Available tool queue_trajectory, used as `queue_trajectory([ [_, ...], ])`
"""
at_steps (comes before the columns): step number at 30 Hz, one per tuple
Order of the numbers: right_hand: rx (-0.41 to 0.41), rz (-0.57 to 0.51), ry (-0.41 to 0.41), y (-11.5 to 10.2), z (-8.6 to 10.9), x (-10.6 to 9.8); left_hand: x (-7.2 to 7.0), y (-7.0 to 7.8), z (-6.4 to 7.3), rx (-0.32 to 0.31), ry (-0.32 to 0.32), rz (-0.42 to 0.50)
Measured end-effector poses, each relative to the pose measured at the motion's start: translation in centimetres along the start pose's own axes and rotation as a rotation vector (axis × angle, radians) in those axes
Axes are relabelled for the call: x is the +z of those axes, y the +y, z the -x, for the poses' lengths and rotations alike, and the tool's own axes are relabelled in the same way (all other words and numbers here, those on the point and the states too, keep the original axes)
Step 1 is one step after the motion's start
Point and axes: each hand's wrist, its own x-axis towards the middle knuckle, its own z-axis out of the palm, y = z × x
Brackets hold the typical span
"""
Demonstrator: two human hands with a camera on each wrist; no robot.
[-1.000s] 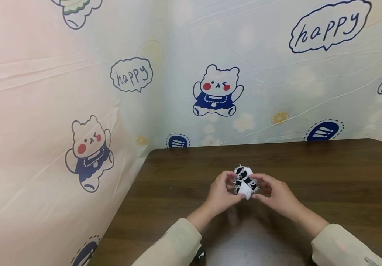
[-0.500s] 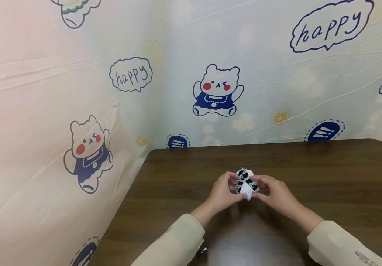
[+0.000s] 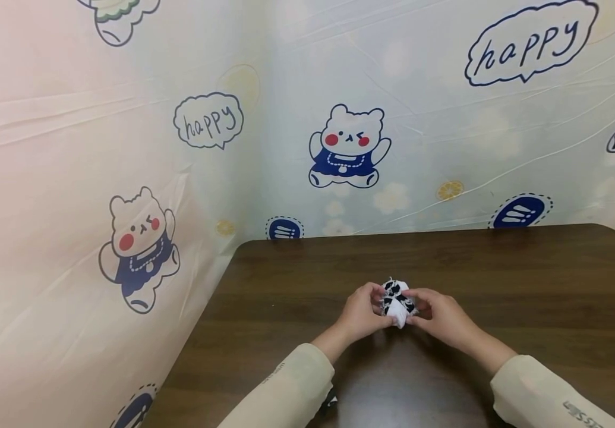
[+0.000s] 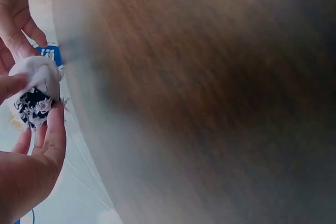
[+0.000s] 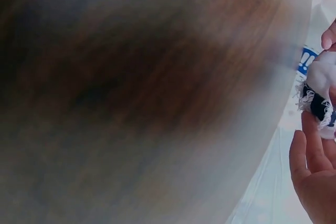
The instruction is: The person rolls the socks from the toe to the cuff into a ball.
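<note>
A rolled-up sock point(image 3: 399, 310), white with black patches and frayed loose threads, is held between both hands above the brown table. My left hand point(image 3: 362, 313) grips its left side, with the thumb at the near end. From the other side my right hand point(image 3: 438, 315) pinches it between thumb and fingers. In the left wrist view the sock point(image 4: 38, 72) shows a smooth white top and a dark, fringed lower part. At the right edge of the right wrist view, the sock point(image 5: 319, 74) is partly cut off.
The dark wood table point(image 3: 286, 279) reaches back to a curtain point(image 3: 419, 89) printed with bears and "happy" bubbles. A small black-and-white thing point(image 3: 331, 398) lies on the table, partly hidden by the left sleeve point(image 3: 296, 380).
Both hands have drawn slightly nearer to the body, carrying the sock with them. It has become more compact. The grip of each hand looks much the same.
</note>
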Motion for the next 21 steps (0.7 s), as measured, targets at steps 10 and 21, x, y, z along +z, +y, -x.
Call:
queue_trajectory([
  [10, 0.008, -0.028, -0.061, 0.17, 0.33, 0.2, 0.44, -0.55, 0.02, -0.028, -0.022, -0.025],
  [21, 0.01, -0.043, -0.113, 0.47, 0.44, 0.36, 0.88, -0.91, 0.21, -0.051, -0.036, -0.034],
])
